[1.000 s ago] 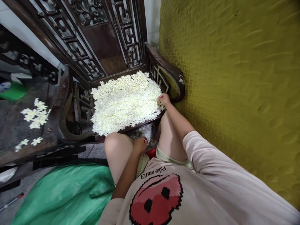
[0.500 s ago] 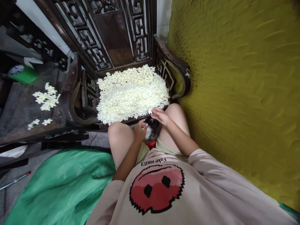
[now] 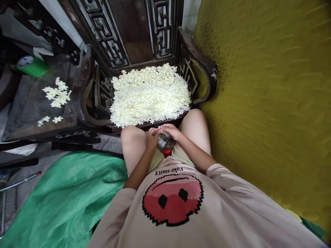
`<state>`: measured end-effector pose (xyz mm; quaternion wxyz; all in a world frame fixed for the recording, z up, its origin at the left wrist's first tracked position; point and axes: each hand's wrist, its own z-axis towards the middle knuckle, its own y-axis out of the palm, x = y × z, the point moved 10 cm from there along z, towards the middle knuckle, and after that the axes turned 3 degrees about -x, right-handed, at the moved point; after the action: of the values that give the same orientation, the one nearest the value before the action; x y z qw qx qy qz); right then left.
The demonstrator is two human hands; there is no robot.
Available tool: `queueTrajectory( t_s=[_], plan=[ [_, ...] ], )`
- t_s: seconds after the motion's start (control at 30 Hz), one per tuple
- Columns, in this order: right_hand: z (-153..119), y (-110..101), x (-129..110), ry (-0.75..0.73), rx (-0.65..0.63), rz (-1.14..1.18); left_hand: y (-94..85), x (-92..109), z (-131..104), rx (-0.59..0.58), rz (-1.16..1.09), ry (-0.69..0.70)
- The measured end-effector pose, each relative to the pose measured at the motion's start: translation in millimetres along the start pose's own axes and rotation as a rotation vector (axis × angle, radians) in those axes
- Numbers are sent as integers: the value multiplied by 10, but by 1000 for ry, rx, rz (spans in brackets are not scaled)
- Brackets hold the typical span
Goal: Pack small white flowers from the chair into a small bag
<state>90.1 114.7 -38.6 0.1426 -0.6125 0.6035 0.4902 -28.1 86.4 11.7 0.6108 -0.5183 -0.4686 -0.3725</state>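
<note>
My left hand (image 3: pixel 153 136) and my right hand (image 3: pixel 171 131) meet between my knees, just in front of the chair seat. Their fingertips are closed together around a small white flower (image 3: pixel 160 128), most of which the fingers cover. Beyond them, a thick heap of white flowers (image 3: pixel 150 98) spreads over the seat of a dark carved wooden chair (image 3: pixel 141 48). Below my hands, a pale, speckled patch shows between my thighs; I cannot make out what it is.
To the left, a dark wooden table (image 3: pixel 24 106) bears a few loose flowers (image 3: pixel 59 93) and a green roll (image 3: pixel 32 66). Green cloth or sheeting (image 3: pixel 67 196) lies at lower left. A yellow textured surface (image 3: pixel 266 103) rises close on the right.
My right hand has drawn back from the edge of the flower heap with a flower and come to my left hand. My left fingers, apart before, have closed. The view has shifted slightly.
</note>
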Motion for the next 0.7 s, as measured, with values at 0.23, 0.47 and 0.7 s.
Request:
queueTrajectory(
  t_s=[0.23,0.47,0.7],
  plan=[
    [51,33,29,20,-32,31,-43,-171,87,40,-109,-87],
    [77,1,19,-9,-14,-46,8,-358,110,26,-257,-179],
    [75,-38,16,-35,11,-114,27,-346,114,-15,-181,-175]
  ],
)
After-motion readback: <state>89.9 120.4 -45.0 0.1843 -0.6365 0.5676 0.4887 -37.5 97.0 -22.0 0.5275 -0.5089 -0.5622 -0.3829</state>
